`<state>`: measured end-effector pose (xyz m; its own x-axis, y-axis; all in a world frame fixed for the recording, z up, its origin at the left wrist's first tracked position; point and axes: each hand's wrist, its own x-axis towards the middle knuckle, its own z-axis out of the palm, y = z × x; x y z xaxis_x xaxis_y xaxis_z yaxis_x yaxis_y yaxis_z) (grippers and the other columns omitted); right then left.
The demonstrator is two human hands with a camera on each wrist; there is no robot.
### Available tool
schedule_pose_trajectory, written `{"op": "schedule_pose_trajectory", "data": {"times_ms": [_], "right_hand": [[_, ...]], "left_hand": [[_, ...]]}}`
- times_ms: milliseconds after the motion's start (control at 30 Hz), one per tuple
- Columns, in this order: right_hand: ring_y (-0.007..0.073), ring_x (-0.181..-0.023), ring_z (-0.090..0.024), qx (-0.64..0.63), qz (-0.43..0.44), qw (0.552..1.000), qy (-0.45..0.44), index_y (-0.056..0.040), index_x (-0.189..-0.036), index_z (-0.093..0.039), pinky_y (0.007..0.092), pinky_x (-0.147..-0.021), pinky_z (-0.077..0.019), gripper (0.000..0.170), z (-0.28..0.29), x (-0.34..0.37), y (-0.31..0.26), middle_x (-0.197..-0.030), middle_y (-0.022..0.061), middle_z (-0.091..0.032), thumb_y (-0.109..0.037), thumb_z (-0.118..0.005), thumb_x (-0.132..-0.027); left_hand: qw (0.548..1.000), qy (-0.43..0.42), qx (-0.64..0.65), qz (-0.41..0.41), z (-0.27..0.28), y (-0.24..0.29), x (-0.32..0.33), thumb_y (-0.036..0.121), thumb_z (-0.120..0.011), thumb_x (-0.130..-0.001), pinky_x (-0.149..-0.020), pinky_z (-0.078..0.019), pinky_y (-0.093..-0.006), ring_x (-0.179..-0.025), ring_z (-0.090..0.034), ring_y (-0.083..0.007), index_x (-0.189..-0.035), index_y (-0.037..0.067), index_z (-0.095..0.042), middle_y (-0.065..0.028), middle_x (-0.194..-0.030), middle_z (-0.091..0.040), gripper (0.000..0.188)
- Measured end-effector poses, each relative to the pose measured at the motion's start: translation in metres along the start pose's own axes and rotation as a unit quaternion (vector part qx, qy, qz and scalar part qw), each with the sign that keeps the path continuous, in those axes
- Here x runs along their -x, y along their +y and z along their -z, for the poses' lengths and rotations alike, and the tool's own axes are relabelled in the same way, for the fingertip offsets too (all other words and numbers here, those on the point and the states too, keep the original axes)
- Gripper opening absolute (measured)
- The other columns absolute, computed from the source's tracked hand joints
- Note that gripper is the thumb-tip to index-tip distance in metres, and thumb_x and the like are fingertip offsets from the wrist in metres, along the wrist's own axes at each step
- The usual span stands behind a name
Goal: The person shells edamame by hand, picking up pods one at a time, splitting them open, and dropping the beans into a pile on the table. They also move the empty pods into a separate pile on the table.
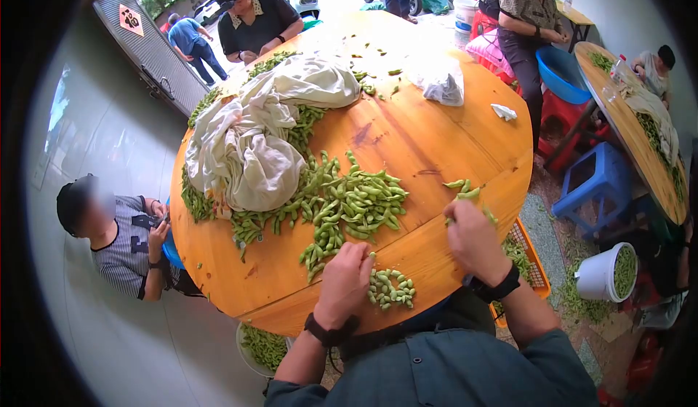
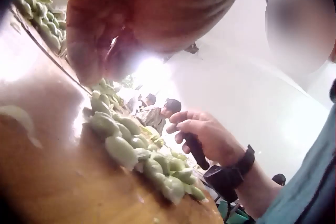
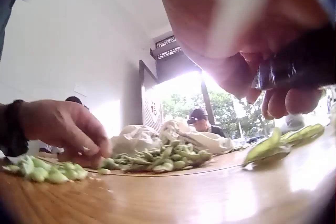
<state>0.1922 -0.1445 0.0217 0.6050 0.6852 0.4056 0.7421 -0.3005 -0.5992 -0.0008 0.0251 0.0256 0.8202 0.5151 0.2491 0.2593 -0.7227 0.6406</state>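
Note:
My left hand is low over the near table edge, its thumb and fingertips pinched together with a bit of green bean showing at the tips. Right beside it lies a small pile of shelled green soybeans, seen close up as plump pale soybeans in the left wrist view. My right hand is farther right, fingers curled round a dark, elongated object; its kind is not clear. Flat green pods lie on the wood below that hand. A heap of soybean pods spreads ahead of both hands.
On the round wooden table, a crumpled white cloth covers more pods. A plastic bag and a tissue lie farther back. Below are an orange crate and a white bucket. A person sits left.

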Motion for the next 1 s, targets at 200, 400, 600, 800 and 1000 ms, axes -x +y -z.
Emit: {"op": "schedule_pose_trajectory", "data": {"times_ms": [200,400,600,800,1000], "right_hand": [[0.0378,-0.086,-0.063,-0.087,0.052,0.979,-0.178,-0.0003,-0.100,-0.059,0.0451,-0.076,-0.0511,0.017,-0.014,0.016,-0.025,-0.088,0.0195,-0.062,-0.002,-0.057,-0.083],[0.0380,-0.084,-0.064,-0.100,0.079,0.973,-0.192,-0.0002,-0.100,-0.060,0.0446,-0.074,-0.0523,0.018,-0.026,0.022,-0.034,-0.086,0.0182,-0.065,-0.001,-0.057,-0.082],[0.0374,-0.088,-0.064,-0.114,0.066,0.975,-0.181,0.0002,-0.098,-0.060,0.0439,-0.077,-0.0526,0.016,-0.032,0.023,-0.035,-0.088,0.0186,-0.065,-0.002,-0.056,-0.082],[0.0376,-0.085,-0.064,-0.143,0.073,0.971,-0.180,-0.0009,-0.097,-0.059,0.0460,-0.075,-0.0514,0.012,-0.029,0.021,-0.037,-0.087,0.0193,-0.065,-0.006,-0.056,-0.086],[0.0375,-0.080,-0.066,-0.156,0.044,0.973,-0.165,0.0015,-0.097,-0.062,0.0426,-0.072,-0.0537,0.015,-0.027,0.020,-0.038,-0.084,0.0205,-0.066,-0.002,-0.056,-0.084]], "left_hand": [[0.994,-0.107,0.008,-0.014,-0.003,0.001,0.000,0.007,-0.061,-0.088,-0.070,-0.0512,-0.0410,-0.080,-0.064,-0.0359,-0.100,0.001,-0.064,-0.0176,-0.088,-0.062,0.014],[0.987,-0.033,-0.156,0.008,0.007,-0.014,-0.019,0.010,-0.064,-0.087,-0.071,-0.0521,-0.0429,-0.083,-0.064,-0.0354,-0.109,0.003,-0.062,-0.0148,-0.097,-0.063,0.024],[0.976,-0.068,-0.208,0.017,0.009,-0.012,-0.022,0.012,-0.065,-0.086,-0.069,-0.0518,-0.0432,-0.082,-0.064,-0.0341,-0.110,0.009,-0.061,-0.0121,-0.091,-0.061,0.024],[0.977,-0.072,-0.201,0.009,0.007,-0.008,-0.020,0.011,-0.067,-0.083,-0.068,-0.0513,-0.0437,-0.079,-0.063,-0.0333,-0.103,0.010,-0.063,-0.0112,-0.089,-0.058,0.020],[0.976,-0.046,-0.208,-0.034,0.010,-0.014,-0.022,0.012,-0.070,-0.081,-0.067,-0.0505,-0.0428,-0.076,-0.062,-0.0313,-0.093,0.007,-0.063,-0.0111,-0.090,-0.057,0.014]]}}
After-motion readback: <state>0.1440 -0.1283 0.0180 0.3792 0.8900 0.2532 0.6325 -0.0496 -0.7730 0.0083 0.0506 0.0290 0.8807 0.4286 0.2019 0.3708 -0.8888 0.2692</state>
